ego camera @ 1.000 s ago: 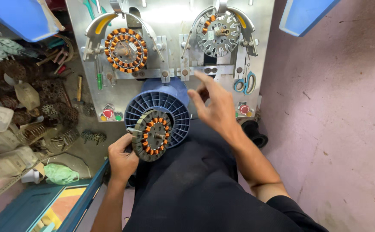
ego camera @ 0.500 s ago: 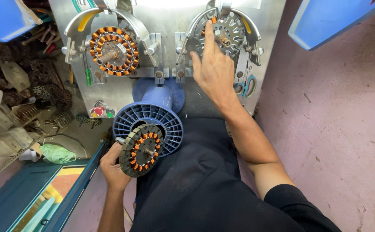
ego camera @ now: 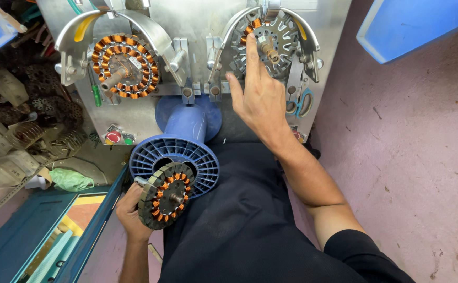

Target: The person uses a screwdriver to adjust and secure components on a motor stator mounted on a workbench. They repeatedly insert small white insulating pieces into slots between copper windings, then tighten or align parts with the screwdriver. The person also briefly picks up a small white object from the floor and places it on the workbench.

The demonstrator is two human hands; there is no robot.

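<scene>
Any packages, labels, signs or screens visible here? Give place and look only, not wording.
Plastic packages: far left, below the dark parts pile; clear, crumpled, whitish contents.
Green bag: left of the blue spool, near the left hand; soft, bunched.
Label: small white tag on the copper-wound stator, upper left of the machine.
No signs or screens.

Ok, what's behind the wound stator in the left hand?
Directly behind the wound stator, held by the left hand, sits the blue plastic spool, its ribbed flange showing around the stator. The flange's lower-left part is covered by the stator and cannot be seen.
</scene>
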